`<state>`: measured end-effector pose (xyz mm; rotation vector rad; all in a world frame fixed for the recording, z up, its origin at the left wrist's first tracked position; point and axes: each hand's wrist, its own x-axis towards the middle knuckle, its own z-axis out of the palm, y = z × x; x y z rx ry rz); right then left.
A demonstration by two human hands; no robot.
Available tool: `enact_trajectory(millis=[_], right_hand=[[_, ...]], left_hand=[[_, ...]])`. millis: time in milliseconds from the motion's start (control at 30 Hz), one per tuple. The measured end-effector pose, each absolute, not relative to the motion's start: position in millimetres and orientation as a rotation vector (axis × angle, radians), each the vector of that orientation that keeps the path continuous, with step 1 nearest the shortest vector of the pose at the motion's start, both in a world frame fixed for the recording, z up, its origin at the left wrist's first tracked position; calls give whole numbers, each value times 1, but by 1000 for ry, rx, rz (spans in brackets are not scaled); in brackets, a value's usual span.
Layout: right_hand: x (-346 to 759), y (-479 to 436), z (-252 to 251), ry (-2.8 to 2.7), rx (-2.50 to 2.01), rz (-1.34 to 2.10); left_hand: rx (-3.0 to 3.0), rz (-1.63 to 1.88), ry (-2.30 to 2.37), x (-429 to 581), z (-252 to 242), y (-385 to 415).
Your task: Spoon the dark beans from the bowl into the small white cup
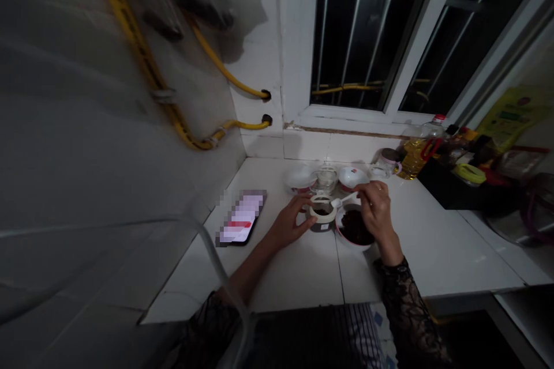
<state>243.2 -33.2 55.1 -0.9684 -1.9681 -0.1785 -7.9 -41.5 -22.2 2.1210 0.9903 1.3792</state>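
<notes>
My right hand [375, 207] is closed on the handle of a small white spoon [338, 202], whose bowl is over the right rim of a small jar. The jar [322, 225] is dark with a pale rim and has dark contents. My left hand [295, 222] grips that jar from its left side, thumb and fingers at the rim. Beside the jar on the right, partly under my right hand, stands a white bowl [351, 245] with a pinkish rim, holding a dark, glossy food I cannot name.
Behind the jar stand two white bowls [298, 177] [354, 177] and a glass container [325, 179]. A lit phone [242, 218] lies at left. An oil bottle [413, 158] and a dark condiment box [450, 184] stand at right. A pale hose [212, 253] crosses the near left.
</notes>
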Motion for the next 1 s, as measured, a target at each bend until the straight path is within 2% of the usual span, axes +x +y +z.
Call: enact_trajectory(millis=[333,467,700,1000], right_hand=[[271,-21,42,-2284,-1106,-66],[266,-22,38,-2334,-1092,172],[269,-21,36,-2019,-1225,735],[277,-13,30,-1623,-1306,904]], left_hand=[[2126,1371,994,-7,-22,-41],[2117,1376,998,-8,-23,-41],[2111,1385,991,-7,-24,-40],[2110,1381,995,-8,-25,-39]])
